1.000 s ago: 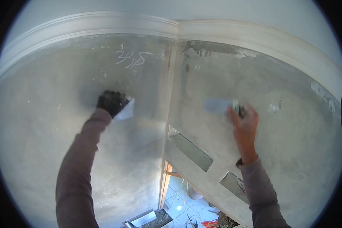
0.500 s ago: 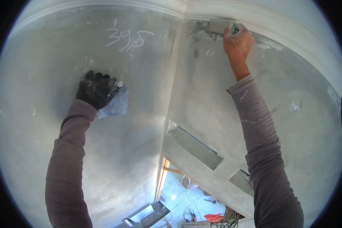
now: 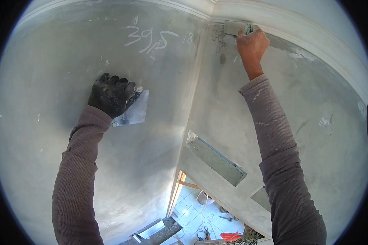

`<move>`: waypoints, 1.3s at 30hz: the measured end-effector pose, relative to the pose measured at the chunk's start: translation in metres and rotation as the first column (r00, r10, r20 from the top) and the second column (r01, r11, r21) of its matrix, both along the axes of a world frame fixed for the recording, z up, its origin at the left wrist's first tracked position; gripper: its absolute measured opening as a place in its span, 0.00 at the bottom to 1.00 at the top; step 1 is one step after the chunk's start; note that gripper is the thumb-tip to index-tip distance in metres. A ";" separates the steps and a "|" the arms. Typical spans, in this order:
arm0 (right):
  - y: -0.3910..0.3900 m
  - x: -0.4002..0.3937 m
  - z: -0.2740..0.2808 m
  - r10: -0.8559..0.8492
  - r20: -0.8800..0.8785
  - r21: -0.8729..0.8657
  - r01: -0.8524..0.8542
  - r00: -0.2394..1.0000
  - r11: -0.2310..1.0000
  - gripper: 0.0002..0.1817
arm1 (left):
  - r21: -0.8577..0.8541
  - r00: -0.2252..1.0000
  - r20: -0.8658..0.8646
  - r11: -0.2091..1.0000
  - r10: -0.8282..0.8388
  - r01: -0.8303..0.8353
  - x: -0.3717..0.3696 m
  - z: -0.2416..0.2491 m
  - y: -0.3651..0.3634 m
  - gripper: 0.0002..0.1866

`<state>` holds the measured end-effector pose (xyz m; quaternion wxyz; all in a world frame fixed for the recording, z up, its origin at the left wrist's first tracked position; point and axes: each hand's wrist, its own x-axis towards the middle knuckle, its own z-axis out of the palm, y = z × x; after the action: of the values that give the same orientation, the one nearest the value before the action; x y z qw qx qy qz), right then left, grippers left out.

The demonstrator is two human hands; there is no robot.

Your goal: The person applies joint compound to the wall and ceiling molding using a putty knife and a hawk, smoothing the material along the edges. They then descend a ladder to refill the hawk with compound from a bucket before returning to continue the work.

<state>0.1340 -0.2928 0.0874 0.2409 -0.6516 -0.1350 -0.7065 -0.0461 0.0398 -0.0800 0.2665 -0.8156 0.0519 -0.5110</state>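
Note:
My left hand [image 3: 112, 94], in a black glove smeared with white, is closed around the handle of a putty knife [image 3: 135, 111]. Its shiny square blade hangs below the fingers in front of the left wall. High on the right wall, my bare right hand [image 3: 253, 45] grips a trowel [image 3: 235, 27] with a green-marked handle. The trowel's flat grey blade lies against the wall just under the cornice [image 3: 265, 28], close to the inner corner. Dark damp-looking patches [image 3: 218, 41] show on the wall under the blade's left end.
Chalk figures [image 3: 151, 38] mark the grey left wall [image 3: 41, 163]. Recessed slots, one of them long [image 3: 216, 159], cut into the right wall. Through an opening below, a tiled floor [image 3: 192, 212] holds a bucket [image 3: 204, 198], cables and a red bag [image 3: 231, 236].
The trowel in my right hand has slid left along the cornice, nearer the corner, over part of the dark patches. The whole view has shifted slightly. My left hand keeps hold of the putty knife.

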 end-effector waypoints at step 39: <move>0.056 0.046 0.012 0.124 -0.093 -0.003 -0.125 0.988 0.992 0.10 | 0.026 1.000 0.020 0.999 -0.019 0.018 -0.002 0.000 0.000 0.13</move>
<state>0.1801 -0.2369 0.0996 0.2874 -0.6751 -0.1673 -0.6586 -0.0478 0.0393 -0.0804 0.2729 -0.8062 0.0635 -0.5211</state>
